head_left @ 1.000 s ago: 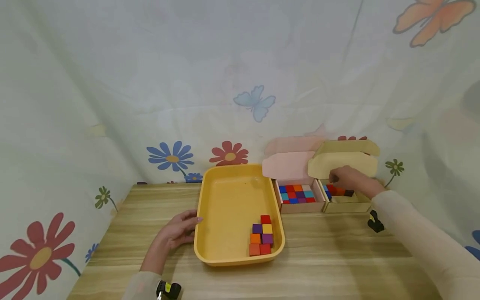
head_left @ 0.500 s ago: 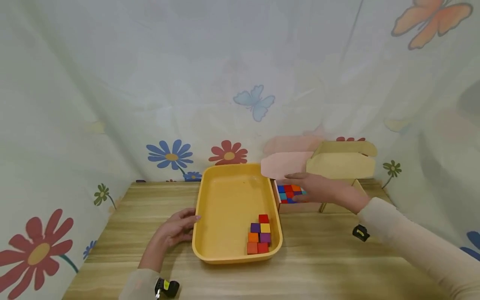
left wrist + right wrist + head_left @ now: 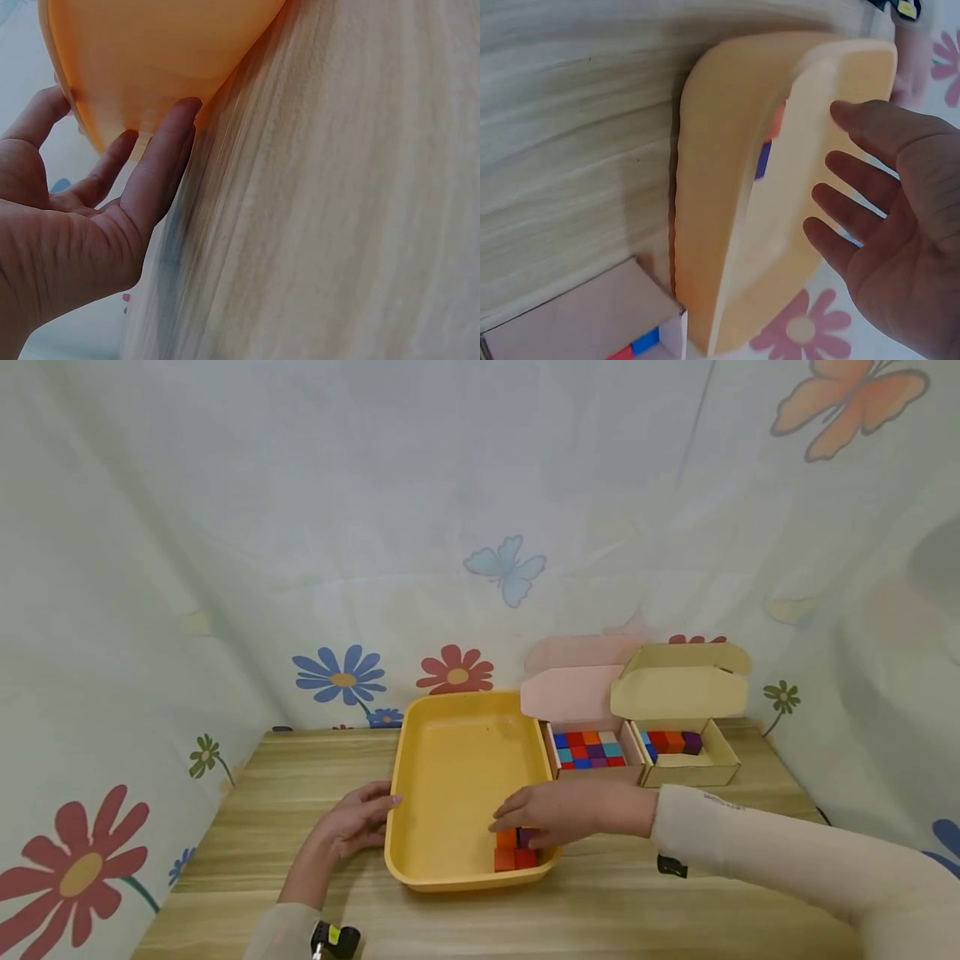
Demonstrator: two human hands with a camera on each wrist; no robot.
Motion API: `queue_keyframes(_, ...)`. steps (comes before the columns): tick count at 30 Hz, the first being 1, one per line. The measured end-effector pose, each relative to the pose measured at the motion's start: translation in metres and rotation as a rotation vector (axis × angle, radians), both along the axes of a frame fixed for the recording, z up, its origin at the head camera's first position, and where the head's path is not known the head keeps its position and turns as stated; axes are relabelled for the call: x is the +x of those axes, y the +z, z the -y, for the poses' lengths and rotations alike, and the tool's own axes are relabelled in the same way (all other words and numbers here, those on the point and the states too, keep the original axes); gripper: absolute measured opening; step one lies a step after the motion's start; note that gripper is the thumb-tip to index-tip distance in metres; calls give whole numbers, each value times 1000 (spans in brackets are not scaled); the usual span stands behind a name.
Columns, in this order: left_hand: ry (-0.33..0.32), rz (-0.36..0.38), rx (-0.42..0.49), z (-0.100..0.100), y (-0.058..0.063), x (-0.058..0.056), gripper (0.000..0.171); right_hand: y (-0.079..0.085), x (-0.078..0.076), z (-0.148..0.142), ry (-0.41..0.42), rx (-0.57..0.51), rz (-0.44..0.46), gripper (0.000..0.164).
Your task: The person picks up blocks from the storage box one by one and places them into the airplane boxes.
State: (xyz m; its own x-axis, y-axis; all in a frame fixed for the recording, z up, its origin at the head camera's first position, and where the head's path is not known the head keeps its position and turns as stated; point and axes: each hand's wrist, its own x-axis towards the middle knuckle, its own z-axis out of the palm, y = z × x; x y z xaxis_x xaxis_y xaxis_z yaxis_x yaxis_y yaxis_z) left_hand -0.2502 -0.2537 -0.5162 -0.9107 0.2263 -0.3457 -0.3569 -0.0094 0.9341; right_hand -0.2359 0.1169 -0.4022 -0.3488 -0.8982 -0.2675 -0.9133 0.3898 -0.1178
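A yellow tray (image 3: 450, 760) lies on the table. Its left rim is held by my left hand (image 3: 352, 818), thumb over the edge; the left wrist view shows the other fingers (image 3: 161, 161) against the outer wall. My right hand (image 3: 558, 810) is over the tray's near right part, above several coloured cubes. An orange cube (image 3: 506, 837), a red cube (image 3: 527, 858) and part of a purple cube (image 3: 527, 837) show; the hand hides others. In the right wrist view, the fingers of my right hand (image 3: 900, 217) are extended and apart, with no cube visible between them.
Right of the tray stands an open pink box (image 3: 600, 774) filled with rows of coloured cubes. Beside it is an open yellow box (image 3: 693, 775) with several cubes along its back and left. Both lids (image 3: 678, 693) stand raised before a flowered curtain (image 3: 390, 527).
My right hand has moved from the yellow box, past the pink box, to the cubes in the tray. The left hand stays at the tray's left rim.
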Motion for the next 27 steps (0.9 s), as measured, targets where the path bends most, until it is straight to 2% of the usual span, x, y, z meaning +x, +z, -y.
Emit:
queue_keyframes(3, 9, 2, -4, 1, 0, 0, 73, -6, 0, 11, 67, 11, -6, 48)
queue_keyframes(11, 7, 2, 0, 2, 0, -1, 72, -16, -3, 29, 134, 149, 33, 50)
queue_keyframes(15, 6, 4, -2, 2, -1, -1, 72, -18, -2, 35, 186, 192, 13, 52)
queue_keyframes(22, -3, 0, -6, 2, 0, -1, 70, -19, -2, 45, 223, 250, -2, 58)
queue_keyframes(27, -2, 5, -2, 1, 0, -1, 71, -21, -1, 53, 230, 318, -61, 50)
